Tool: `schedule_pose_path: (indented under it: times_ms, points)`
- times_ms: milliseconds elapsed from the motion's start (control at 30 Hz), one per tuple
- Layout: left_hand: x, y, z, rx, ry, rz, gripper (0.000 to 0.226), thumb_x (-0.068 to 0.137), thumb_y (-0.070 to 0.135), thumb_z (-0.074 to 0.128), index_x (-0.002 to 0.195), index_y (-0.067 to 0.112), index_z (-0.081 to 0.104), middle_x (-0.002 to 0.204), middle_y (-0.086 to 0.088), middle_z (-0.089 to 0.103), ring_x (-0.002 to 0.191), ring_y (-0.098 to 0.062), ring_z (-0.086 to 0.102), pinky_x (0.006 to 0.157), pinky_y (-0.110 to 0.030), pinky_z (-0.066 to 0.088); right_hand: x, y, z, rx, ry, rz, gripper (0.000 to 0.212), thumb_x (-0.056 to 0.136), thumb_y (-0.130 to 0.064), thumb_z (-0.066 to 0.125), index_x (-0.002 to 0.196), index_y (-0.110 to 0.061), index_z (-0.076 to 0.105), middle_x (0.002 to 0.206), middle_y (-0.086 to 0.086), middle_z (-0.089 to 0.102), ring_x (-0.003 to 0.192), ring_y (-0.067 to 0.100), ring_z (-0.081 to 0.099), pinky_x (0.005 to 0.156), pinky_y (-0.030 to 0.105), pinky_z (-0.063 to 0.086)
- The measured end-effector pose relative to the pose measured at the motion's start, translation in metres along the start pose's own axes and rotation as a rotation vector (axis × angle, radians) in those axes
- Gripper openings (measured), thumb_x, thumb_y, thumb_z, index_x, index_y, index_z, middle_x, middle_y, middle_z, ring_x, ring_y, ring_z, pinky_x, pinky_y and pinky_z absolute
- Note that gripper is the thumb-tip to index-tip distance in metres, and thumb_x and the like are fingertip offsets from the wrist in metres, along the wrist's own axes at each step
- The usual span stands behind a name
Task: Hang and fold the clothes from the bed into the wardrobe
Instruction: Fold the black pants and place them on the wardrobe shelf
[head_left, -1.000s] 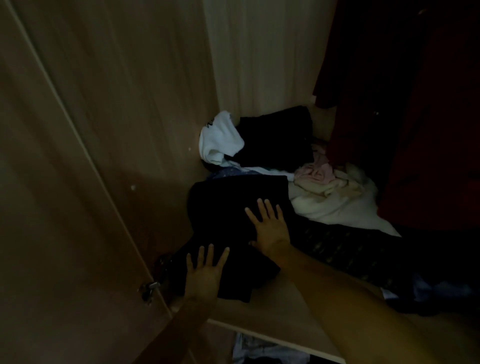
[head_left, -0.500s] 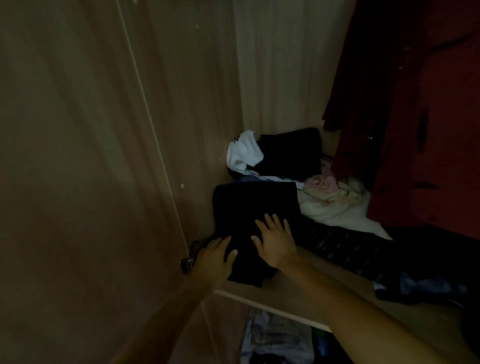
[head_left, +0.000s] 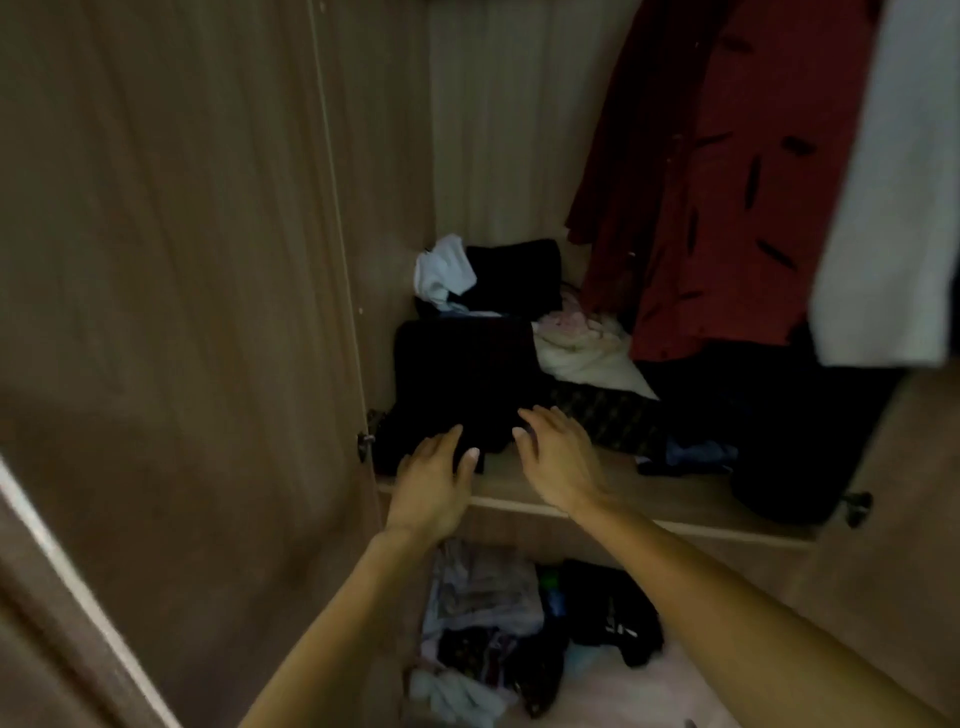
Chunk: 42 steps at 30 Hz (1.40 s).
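Both hands are at the front of the wardrobe shelf (head_left: 623, 512). My left hand (head_left: 436, 483) has its fingers straight on the near edge of the folded black garment (head_left: 462, 374). My right hand (head_left: 558, 457) is spread loosely just beside it, gripping nothing, and I can't tell if it touches the cloth. The garment lies at the shelf's left end, with cream cloth (head_left: 587, 358) to its right and red garments (head_left: 727, 234) hanging above.

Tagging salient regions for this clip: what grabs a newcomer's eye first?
The left hand and right hand reach to the front edge of the shelf, with relaxed fingers at the near end of a folded black garment. A red hanging garment fills the upper right. A jumbled clothes pile lies on the level below.
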<state>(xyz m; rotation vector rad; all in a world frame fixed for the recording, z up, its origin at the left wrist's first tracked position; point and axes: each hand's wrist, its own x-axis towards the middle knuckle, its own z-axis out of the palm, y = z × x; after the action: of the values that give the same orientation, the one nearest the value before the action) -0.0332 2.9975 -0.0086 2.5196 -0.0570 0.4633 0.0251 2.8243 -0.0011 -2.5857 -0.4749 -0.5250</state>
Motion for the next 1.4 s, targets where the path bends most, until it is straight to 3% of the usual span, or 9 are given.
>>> schedule_pose_path:
  times_ms: [200,667,767,867,967,1100,1167,1267,1400]
  points:
    - [-0.066,0.006,-0.002,0.003,-0.048,0.052,0.061,0.096,0.055,0.027,0.144,0.018,0.036,0.146,-0.006,0.042,0.134,-0.026,0.037,0.106,-0.043,0.034,-0.086,-0.010,-0.031,-0.027,0.038,0.075,0.048,0.097,-0.037,0.036,0.130,-0.010,0.056,0.133,0.013,0.056,0.124,0.029,0.050,0.104,0.038,0.038]
    - [-0.244,0.062,-0.044,0.009,-0.012,0.175,0.078,0.086,0.068,0.010,0.141,0.021,0.041,0.146,-0.003,0.042,0.141,-0.023,0.026,0.114,-0.046,0.023,-0.278,-0.053,-0.119,-0.025,0.067,0.092,0.041,0.101,-0.034,0.039,0.134,-0.014,0.052,0.140,0.005,0.051,0.132,0.023,0.042,0.109,0.031,0.027]
    - [-0.303,0.080,-0.046,-0.029,-0.044,0.170,0.081,0.086,0.070,0.008,0.140,0.022,0.043,0.145,-0.002,0.044,0.140,-0.023,0.027,0.112,-0.046,0.025,-0.336,-0.054,-0.135,-0.020,0.017,0.114,0.043,0.101,-0.039,0.036,0.136,-0.019,0.050,0.142,0.002,0.048,0.135,0.022,0.037,0.112,0.033,0.025]
    - [-0.364,0.099,-0.041,-0.090,-0.089,0.177,0.076,0.088,0.069,0.013,0.138,0.022,0.046,0.142,0.001,0.046,0.138,-0.022,0.032,0.111,-0.045,0.029,-0.401,-0.053,-0.147,0.031,0.011,0.138,0.046,0.099,-0.043,0.035,0.133,-0.018,0.053,0.138,0.002,0.053,0.129,0.020,0.045,0.109,0.040,0.034]
    - [-0.416,0.124,-0.036,-0.232,-0.198,0.166,0.067,0.091,0.068,0.021,0.137,0.026,0.047,0.138,0.009,0.046,0.132,-0.017,0.039,0.107,-0.035,0.036,-0.469,-0.052,-0.158,0.073,0.021,0.224,0.053,0.096,-0.049,0.031,0.131,-0.018,0.056,0.133,-0.001,0.057,0.120,0.016,0.052,0.102,0.037,0.040]
    - [-0.454,0.156,-0.021,-0.232,-0.298,0.230,0.072,0.088,0.068,0.019,0.137,0.022,0.047,0.141,0.001,0.048,0.132,-0.020,0.041,0.107,-0.037,0.035,-0.549,-0.041,-0.180,0.037,0.079,0.352,0.053,0.092,-0.045,0.030,0.119,-0.013,0.063,0.117,0.003,0.066,0.103,0.023,0.062,0.090,0.037,0.048]
    - [-0.470,0.176,-0.010,-0.235,-0.327,0.317,0.066,0.093,0.062,0.024,0.135,0.019,0.049,0.139,0.000,0.050,0.129,-0.020,0.043,0.106,-0.029,0.034,-0.587,-0.035,-0.195,0.023,0.148,0.446,0.048,0.091,-0.041,0.034,0.113,-0.012,0.066,0.110,0.003,0.069,0.097,0.025,0.064,0.085,0.040,0.051]
    - [-0.490,0.205,0.005,-0.302,-0.395,0.441,0.062,0.093,0.059,0.028,0.133,0.018,0.052,0.136,-0.001,0.052,0.126,-0.020,0.046,0.102,-0.022,0.030,-0.642,-0.035,-0.216,0.014,0.237,0.597,0.048,0.092,-0.046,0.035,0.115,-0.015,0.064,0.111,0.002,0.068,0.099,0.022,0.063,0.088,0.039,0.050]
    - [-0.516,0.243,0.020,-0.409,-0.504,0.600,0.076,0.088,0.067,0.023,0.129,0.012,0.056,0.131,-0.006,0.057,0.122,-0.024,0.051,0.103,-0.029,0.034,-0.710,-0.053,-0.240,-0.084,0.331,0.764,0.052,0.094,-0.049,0.034,0.119,-0.013,0.063,0.116,0.004,0.067,0.104,0.022,0.062,0.092,0.034,0.049]
